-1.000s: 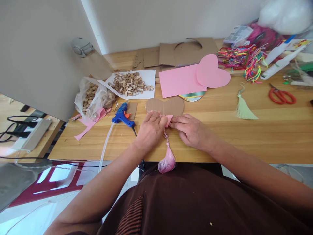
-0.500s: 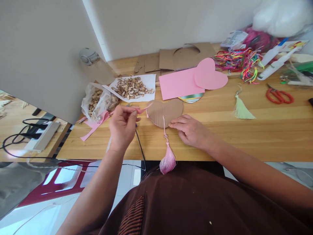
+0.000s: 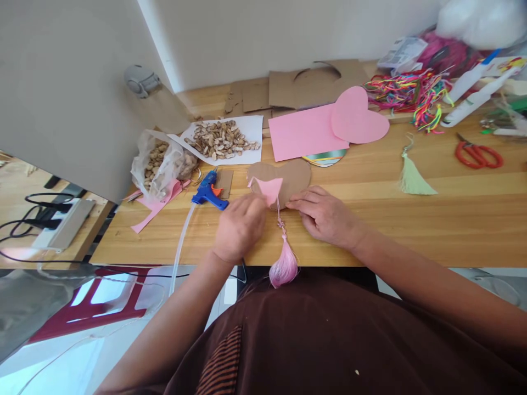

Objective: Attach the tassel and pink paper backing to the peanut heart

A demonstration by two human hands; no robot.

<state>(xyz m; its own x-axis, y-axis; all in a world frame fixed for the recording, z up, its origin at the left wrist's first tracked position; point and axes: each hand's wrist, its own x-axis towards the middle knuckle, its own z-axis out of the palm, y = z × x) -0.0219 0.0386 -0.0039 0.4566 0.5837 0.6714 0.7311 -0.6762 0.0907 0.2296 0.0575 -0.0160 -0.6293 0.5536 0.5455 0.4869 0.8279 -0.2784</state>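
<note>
A brown cardboard heart (image 3: 297, 176) lies on the wooden table in front of me. My left hand (image 3: 242, 226), a bit blurred, is closed on a small pink paper scrap (image 3: 269, 190) and holds it over the heart's left half. The fingers of my right hand (image 3: 327, 216) press down at the heart's lower right edge, by the cord of a pink tassel (image 3: 284, 263). That cord lies on the heart, its upper end partly behind the scrap, and the tassel hangs over the table's front edge. Left of my left hand rests a blue glue gun (image 3: 207, 192).
Pistachio-like shells (image 3: 222, 140) lie on white paper, beside a plastic bag (image 3: 154, 164) of more. Farther back are a pink sheet (image 3: 302, 131), a pink paper heart (image 3: 358, 118) and cardboard (image 3: 304, 88). Rightward lie a pale green tassel (image 3: 415, 175), red-handled scissors (image 3: 477, 153) and colourful cords (image 3: 411, 93).
My left hand has moved right and brought the pink paper scrap onto the cardboard heart. The blue glue gun, hidden before, now shows. My right hand stays at the heart's edge.
</note>
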